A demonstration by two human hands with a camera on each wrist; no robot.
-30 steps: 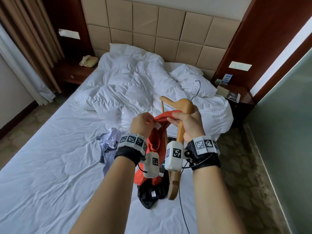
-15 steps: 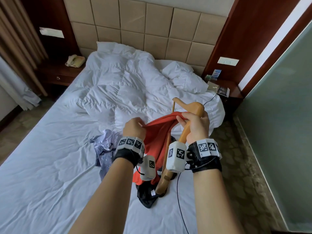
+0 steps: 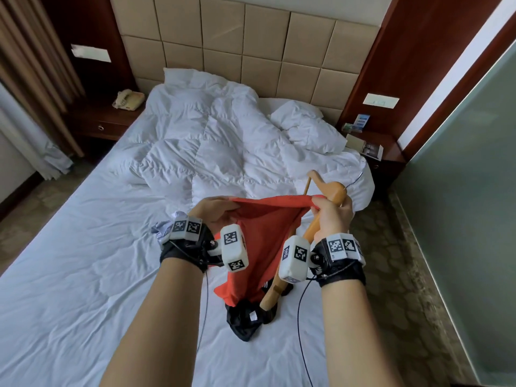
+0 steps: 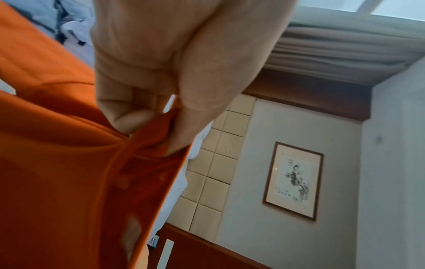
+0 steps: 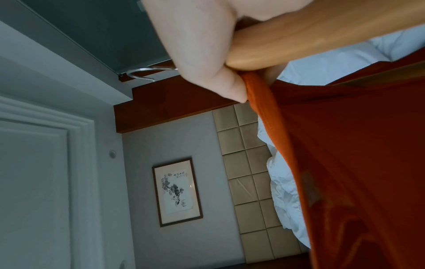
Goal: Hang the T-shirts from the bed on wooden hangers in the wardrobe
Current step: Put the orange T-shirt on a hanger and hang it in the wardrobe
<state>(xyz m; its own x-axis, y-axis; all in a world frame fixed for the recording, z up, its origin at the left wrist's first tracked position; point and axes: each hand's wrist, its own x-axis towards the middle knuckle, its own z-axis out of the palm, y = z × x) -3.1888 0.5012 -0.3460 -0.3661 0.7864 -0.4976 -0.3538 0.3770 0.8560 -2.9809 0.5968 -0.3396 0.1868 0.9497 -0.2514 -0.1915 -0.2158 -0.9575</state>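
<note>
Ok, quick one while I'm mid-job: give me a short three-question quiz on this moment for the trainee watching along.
1. True or false: the wooden hanger lies flat on the bed.
2. Which hand holds both the hanger and the orange T-shirt? A) left hand B) right hand
3. Fill in: a dark garment lies on the bed under the hanging end of the ____ T-shirt.

Key:
1. False: it is held up off the bed, steeply tilted.
2. B: the right hand grips the hanger and pinches the shirt's edge; the left hand's fingers pinch only the shirt.
3. orange
</note>
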